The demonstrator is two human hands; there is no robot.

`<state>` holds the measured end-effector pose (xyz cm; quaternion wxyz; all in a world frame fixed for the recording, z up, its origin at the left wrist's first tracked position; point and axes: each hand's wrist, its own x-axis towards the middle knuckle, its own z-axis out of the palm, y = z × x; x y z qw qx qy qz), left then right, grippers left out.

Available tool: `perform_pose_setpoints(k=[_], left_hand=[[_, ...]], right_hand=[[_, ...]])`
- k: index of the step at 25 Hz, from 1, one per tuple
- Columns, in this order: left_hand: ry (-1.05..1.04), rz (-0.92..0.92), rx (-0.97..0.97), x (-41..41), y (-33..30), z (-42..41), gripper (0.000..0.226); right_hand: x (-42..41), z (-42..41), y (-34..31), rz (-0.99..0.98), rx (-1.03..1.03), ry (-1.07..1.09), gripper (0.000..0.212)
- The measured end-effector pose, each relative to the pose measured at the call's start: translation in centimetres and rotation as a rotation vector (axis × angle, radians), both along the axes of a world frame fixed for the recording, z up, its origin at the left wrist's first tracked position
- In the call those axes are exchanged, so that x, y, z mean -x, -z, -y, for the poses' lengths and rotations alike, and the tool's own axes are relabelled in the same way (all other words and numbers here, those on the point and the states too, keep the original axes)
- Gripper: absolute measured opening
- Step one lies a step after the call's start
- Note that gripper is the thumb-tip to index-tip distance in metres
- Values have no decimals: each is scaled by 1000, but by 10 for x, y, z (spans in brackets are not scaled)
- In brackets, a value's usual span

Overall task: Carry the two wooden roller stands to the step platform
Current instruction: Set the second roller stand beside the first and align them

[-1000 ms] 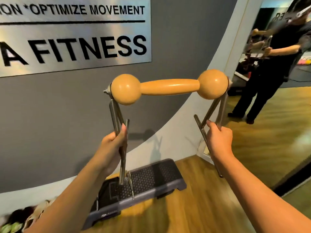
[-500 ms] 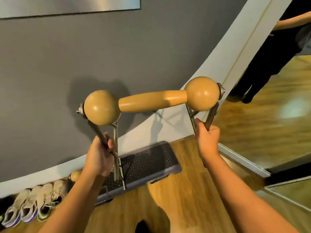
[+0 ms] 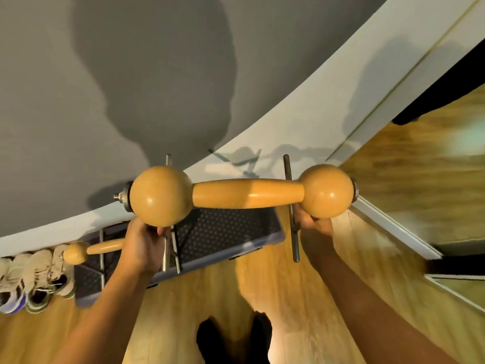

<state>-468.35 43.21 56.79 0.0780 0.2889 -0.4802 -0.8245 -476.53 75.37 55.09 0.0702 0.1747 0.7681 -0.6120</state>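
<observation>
The step platform (image 3: 231,229) lies on the wooden floor (image 3: 301,298) against the foot of the grey wall (image 3: 105,101), directly ahead of the person's feet. One wooden roller stand (image 3: 99,248) already sits on the platform's left part, its pale roller showing beside the left forearm, so half the task appears done. The second roller stand (image 3: 244,195) is held in the air above the platform, roller level and close to the camera, metal legs hanging toward the platform top; it is not yet set down. The left hand (image 3: 144,245) grips the left leg frame just under the left ball. The right hand (image 3: 313,224) grips the right frame beneath the right ball, though the ball hides most of its fingers, so the exact hold is judged rather than seen. What remains, by this reading, is lowering the second stand onto the free right part of the platform. Compared with half a second earlier, the camera has tipped further down, the stand has come lower and nearer the platform, and the row of shoes (image 3: 34,282) at the left and the resting stand show more fully.
</observation>
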Motion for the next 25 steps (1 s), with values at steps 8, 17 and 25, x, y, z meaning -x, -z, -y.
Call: perform_pose_setpoints(k=[8, 17, 25], left_hand=[[-30, 179, 89, 16, 174, -22, 66], [-204, 143, -132, 12, 327, -46, 61], [-163, 101, -74, 40, 411, -27, 40]], right_hand=[[33, -10, 165, 170, 71, 2, 5], [68, -3, 309, 216, 32, 36, 29], [83, 10, 379, 182, 57, 19, 21]])
